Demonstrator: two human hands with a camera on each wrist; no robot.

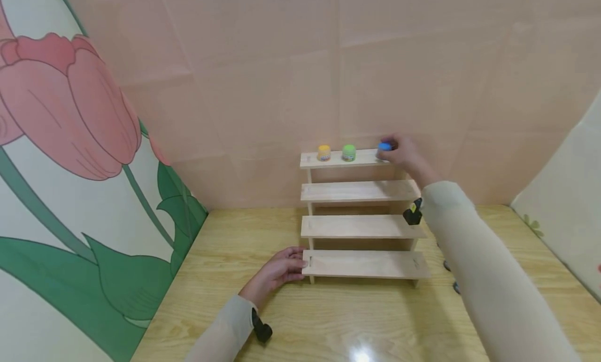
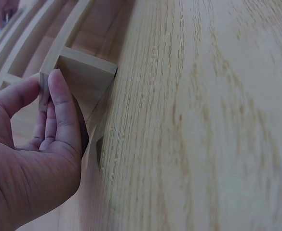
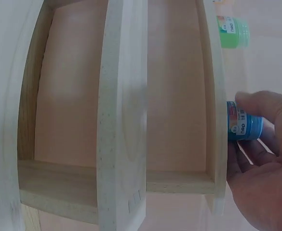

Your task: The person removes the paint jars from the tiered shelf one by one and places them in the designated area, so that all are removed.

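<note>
A pale wooden stepped rack (image 1: 366, 263) with several shelves stands on the table against the backdrop. My left hand (image 1: 280, 268) pinches the left end of its lowest shelf; in the left wrist view, thumb and fingers (image 2: 61, 103) lie on both faces of that board. At the right end of the top shelf, my right hand (image 1: 403, 154) grips a small blue-lidded jar (image 3: 244, 121), its base right at the shelf surface. Along the same shelf to the left stand a green jar (image 1: 349, 153) and a yellow-orange jar (image 1: 324, 153).
Small dark objects (image 1: 456, 287) lie on the wooden table (image 1: 357, 320) right of the rack, partly hidden by my right sleeve. A pinkish backdrop (image 1: 263, 117) rises close behind the rack. A tulip-patterned panel (image 1: 70, 106) borders the left side, a pale panel (image 1: 563, 195) the right.
</note>
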